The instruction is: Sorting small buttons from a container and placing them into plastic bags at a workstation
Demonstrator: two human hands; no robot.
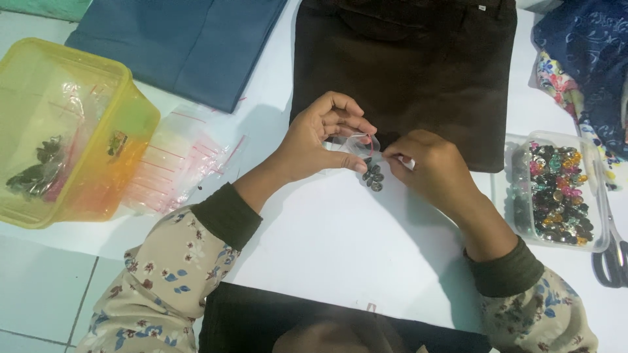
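Both hands meet over the middle of a white sheet [340,242]. Between them hangs a small clear zip bag [367,162] with several dark beads in its bottom. My left hand [320,137] pinches the bag's top edge on the left side, fingers curled. My right hand [428,167] grips the bag's right edge with closed fingertips. The bag hovers just in front of a folded dark brown cloth [418,72].
A yellow plastic tub [134,121] at the left holds bagged dark beads, with a stack of empty zip bags [180,167] beside it. A clear box of coloured gems [556,189] and scissors [611,255] lie at the right. A folded blue cloth [183,46] lies at the back.
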